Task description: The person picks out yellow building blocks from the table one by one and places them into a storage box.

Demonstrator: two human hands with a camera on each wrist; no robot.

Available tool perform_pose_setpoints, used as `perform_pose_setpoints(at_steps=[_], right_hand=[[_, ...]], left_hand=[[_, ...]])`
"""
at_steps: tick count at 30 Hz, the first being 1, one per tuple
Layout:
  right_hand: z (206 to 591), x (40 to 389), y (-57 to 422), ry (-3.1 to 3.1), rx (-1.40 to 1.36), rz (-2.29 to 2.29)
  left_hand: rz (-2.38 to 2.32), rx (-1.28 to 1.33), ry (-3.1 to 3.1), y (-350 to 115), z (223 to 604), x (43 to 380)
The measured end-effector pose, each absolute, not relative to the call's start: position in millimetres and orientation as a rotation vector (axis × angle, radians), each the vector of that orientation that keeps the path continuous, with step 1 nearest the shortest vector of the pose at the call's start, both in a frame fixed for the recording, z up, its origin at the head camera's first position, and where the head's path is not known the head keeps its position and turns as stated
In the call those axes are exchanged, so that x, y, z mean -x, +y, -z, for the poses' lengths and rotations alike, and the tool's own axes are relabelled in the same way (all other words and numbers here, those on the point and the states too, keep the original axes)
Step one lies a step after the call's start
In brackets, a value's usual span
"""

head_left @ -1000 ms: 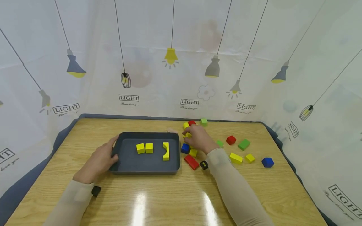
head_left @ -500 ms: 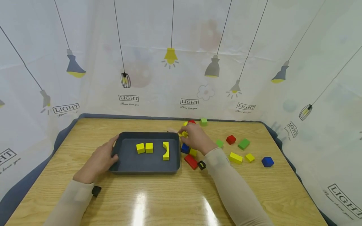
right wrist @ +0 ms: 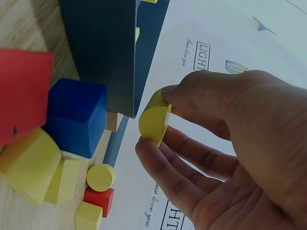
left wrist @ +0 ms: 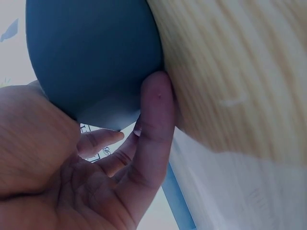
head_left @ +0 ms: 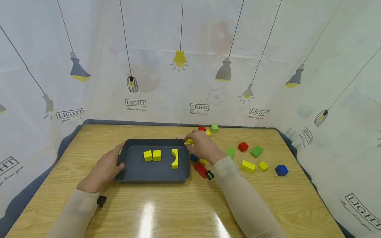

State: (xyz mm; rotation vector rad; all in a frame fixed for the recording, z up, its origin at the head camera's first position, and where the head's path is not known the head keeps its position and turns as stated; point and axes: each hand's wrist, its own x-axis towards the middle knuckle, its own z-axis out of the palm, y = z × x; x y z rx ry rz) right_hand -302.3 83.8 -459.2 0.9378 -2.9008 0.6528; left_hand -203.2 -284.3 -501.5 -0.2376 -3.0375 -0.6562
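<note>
My left hand point(head_left: 102, 168) grips the left end of a dark grey tray point(head_left: 154, 176); in the left wrist view, a finger point(left wrist: 156, 115) lies against the tray wall point(left wrist: 96, 57). Between thumb and fingertips, my right hand point(head_left: 205, 145) pinches a yellow half-round block point(right wrist: 154, 123), raised by the tray's far right corner. Inside the tray are two yellow cubes, one on the left point(head_left: 148, 156) and one beside it point(head_left: 157, 155), plus a yellow arch block point(head_left: 174, 159) standing apart to their right.
Right of the tray lie a red block point(head_left: 200, 170) and a blue block point(right wrist: 76, 117), partly under my right hand. Farther right are a yellow block point(head_left: 248, 166), a red cube point(head_left: 243, 147), a green block point(head_left: 256, 151) and a blue block point(head_left: 281, 170). A printed curtain point(head_left: 166, 99) hangs behind.
My right hand has moved left from the loose blocks to the tray's right rim, carrying the yellow half-round block. My left hand and the tray have stayed put.
</note>
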Motion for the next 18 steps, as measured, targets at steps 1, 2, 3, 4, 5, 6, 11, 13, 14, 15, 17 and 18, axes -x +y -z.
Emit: perform_pose_setpoints(at_steps=[1, 2, 3, 4, 5, 6, 11, 13, 14, 15, 17, 18], right_hand=[[459, 302, 83, -2.891, -0.951, -0.655], [459, 302, 83, -2.884, -0.960, -0.653], [459, 301, 82, -2.878, -0.969, -0.653], [459, 301, 81, -2.868, -0.978, -0.650], [460, 301, 80, -2.863, -0.987, -0.646], [460, 301, 80, -2.858, -0.992, -0.642], [461, 298, 75, -2.880, -0.987, -0.645], [462, 297, 74, -2.904, -0.978, -0.652], [462, 296, 73, -2.917, -0.970, -0.652], [463, 295, 72, -2.929, -0.965, -0.650], [463, 293, 70, -2.948, -0.957, -0.649], [464, 292, 70, -2.953, -0.956, -0.646]], left_hand=[[0.656, 0.235, -3.038, -284, 501, 203], [0.656, 0.235, -3.038, -284, 502, 203], [0.655, 0.235, -3.036, -285, 502, 204], [0.655, 0.236, -3.035, -285, 502, 204], [0.653, 0.236, -3.032, -285, 502, 204], [0.655, 0.244, -3.028, -285, 502, 204], [0.670, 0.250, -3.018, -285, 502, 204], [0.676, 0.245, -3.021, -286, 503, 204], [0.678, 0.245, -3.021, -286, 503, 204], [0.677, 0.245, -3.022, -286, 503, 204], [0.677, 0.248, -3.022, -286, 503, 204], [0.674, 0.251, -3.021, -286, 504, 205]])
